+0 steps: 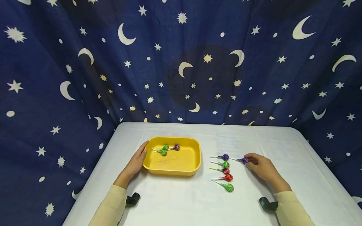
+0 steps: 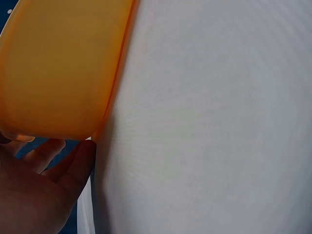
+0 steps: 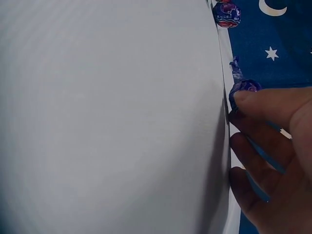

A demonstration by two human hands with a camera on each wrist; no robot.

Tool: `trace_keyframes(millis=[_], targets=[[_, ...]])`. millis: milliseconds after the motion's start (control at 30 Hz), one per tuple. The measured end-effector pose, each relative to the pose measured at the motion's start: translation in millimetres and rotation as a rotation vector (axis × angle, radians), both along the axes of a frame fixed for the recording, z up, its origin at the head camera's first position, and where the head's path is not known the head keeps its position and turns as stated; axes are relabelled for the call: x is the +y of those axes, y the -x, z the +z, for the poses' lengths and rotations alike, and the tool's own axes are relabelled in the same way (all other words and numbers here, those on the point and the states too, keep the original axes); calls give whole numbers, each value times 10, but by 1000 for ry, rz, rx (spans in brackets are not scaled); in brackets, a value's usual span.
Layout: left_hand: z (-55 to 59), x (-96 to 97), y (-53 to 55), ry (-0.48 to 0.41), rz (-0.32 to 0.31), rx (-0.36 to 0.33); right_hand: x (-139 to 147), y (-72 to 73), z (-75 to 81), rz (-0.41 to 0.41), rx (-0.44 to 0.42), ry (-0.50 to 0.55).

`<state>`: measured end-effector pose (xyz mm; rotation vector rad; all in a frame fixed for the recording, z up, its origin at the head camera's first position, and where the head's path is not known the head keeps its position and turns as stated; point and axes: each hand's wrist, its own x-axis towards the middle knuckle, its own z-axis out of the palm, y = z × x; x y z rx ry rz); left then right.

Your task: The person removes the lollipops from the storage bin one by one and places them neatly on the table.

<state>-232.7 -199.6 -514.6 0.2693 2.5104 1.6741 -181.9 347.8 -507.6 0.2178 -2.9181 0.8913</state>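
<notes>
My left hand [image 1: 137,160] rests against the left end of a yellow tray [image 1: 197,157], its fingers and thumb touching the outer wall in the left wrist view. Inside the tray lie two green lollipops and a purple lollipop [image 1: 176,147]. Between thumb and index finger, my right hand [image 1: 263,168] pinches the wrapped head of a purple lollipop [image 3: 246,86], whose white stick points left. Just left of it, several lollipops form a column: a purple lollipop [image 1: 225,157] at the top, then green, dark red, red [image 1: 228,177] and green [image 1: 228,187].
A white cloth covers the table [image 1: 181,201]. Behind it and at both sides hangs a dark blue curtain [image 1: 169,78] with moons and stars. Black wrist cameras sit at the left sleeve [image 1: 111,204] and right sleeve [image 1: 294,210].
</notes>
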Motion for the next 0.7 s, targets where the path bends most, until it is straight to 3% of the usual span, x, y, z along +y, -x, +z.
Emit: trace_keyframes(millis=[433, 700], targets=[[5, 10, -23, 9, 7, -11, -8, -2, 13, -15, -2, -27], [17, 14, -10, 2, 8, -11, -35, -13, 153, 2, -9, 1]])
